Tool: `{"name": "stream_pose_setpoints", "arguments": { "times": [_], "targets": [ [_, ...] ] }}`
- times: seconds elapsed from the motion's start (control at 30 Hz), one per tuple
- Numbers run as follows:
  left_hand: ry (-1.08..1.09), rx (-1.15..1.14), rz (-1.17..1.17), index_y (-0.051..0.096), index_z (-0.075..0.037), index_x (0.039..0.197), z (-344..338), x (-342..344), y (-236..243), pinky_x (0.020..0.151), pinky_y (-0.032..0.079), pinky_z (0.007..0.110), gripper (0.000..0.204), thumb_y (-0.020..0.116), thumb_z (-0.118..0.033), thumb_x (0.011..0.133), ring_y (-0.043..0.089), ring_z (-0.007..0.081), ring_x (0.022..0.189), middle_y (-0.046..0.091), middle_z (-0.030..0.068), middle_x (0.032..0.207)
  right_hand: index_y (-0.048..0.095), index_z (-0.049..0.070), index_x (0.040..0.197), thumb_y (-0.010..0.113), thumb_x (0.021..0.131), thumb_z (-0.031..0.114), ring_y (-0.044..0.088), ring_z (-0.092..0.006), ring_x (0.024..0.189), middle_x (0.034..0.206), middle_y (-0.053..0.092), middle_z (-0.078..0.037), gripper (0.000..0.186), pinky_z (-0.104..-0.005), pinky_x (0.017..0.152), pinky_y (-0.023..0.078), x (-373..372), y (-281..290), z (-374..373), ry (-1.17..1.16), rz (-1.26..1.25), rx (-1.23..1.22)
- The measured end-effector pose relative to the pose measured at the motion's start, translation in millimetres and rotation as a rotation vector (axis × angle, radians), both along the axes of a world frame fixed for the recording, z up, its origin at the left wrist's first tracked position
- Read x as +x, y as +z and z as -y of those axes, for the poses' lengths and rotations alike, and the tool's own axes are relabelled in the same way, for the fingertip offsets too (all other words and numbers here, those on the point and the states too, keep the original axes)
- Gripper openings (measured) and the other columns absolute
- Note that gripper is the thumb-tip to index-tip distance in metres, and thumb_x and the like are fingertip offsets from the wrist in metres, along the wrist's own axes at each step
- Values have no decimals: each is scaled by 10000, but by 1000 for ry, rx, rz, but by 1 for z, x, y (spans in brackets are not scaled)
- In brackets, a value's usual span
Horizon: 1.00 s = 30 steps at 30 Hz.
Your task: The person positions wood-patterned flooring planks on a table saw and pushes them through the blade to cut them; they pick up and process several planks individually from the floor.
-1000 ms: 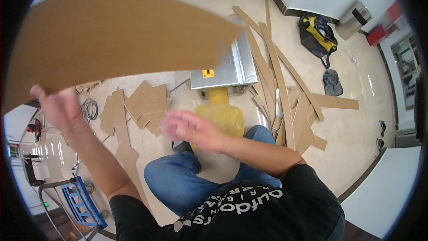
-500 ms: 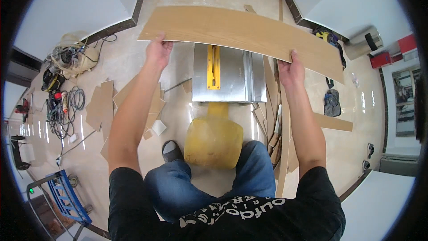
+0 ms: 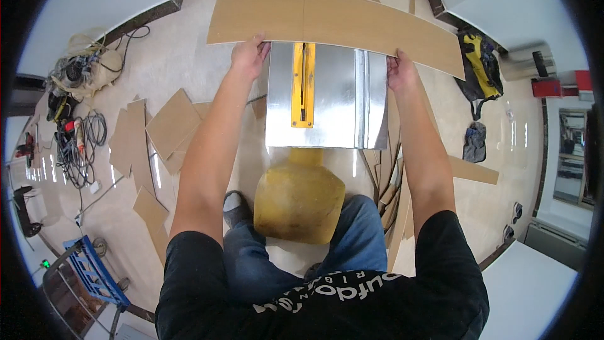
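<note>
A long brown board (image 3: 352, 22) with a pale edge lies crosswise over the far part of a metal-topped table saw (image 3: 336, 97). A thin dark line runs across the board, in line with the saw's yellow slotted insert (image 3: 302, 104). My left hand (image 3: 249, 58) grips the near edge left of the saw top, thumb above and fingers beneath. On the other side, my right hand (image 3: 401, 72) holds the same edge near the top's right corner. The fingers under the board are partly hidden. A metal fence rail (image 3: 361, 97) runs along the right of the saw top.
A worn yellow panel (image 3: 299, 204) sits between my knees, below the saw. Board offcuts (image 3: 175, 123) lie left, and narrow strips (image 3: 389, 195) right. Tangled cables (image 3: 85, 145) and a blue cart (image 3: 97, 274) are farther left; a black-and-yellow bag (image 3: 481, 69) lies right.
The board has shifted away from me and turned more level across the saw. My left hand moved right and farther out; the right hand moved slightly left. Both keep their hold.
</note>
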<state>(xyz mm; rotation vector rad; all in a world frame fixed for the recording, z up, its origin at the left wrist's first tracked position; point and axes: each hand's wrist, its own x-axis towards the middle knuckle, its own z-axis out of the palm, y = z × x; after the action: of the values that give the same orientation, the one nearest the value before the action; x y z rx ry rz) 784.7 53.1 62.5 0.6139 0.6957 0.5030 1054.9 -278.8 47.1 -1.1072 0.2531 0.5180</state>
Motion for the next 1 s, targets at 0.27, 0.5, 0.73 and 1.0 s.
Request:
{"name": "stream_pose_setpoints", "arguments": {
  "times": [0.27,0.5,0.73,1.0],
  "targets": [
    [11,4,-78,603,-69,1215,-1,-14,-2,925,565,293,227,650,-58,994,639,165,1028,663,44,1126,656,108,1019,624,1007,89,536,-102,691,821,594,26,39,-241,620,471,-52,25,-12,42,112,-134],
    [19,36,-124,590,-19,1198,5,-15,2,901,586,312,226,656,-19,981,643,198,1008,651,85,1133,664,74,979,653,976,54,562,-112,677,778,606,5,23,-260,613,466,-55,23,-7,-15,170,-187],
    [6,33,-97,579,-19,1213,5,-18,-3,863,598,297,246,663,-28,981,648,190,993,652,81,1131,685,34,989,676,928,-13,583,-151,716,880,669,-39,77,-304,656,476,-56,16,-4,-65,196,-187],
    [-11,59,-137,588,-59,1211,8,-20,-2,902,577,278,221,658,-88,1003,626,164,1007,643,60,1117,675,43,982,681,955,32,586,-133,692,818,643,-18,30,-276,622,478,-61,17,-5,-72,197,-208]
  ]
}}
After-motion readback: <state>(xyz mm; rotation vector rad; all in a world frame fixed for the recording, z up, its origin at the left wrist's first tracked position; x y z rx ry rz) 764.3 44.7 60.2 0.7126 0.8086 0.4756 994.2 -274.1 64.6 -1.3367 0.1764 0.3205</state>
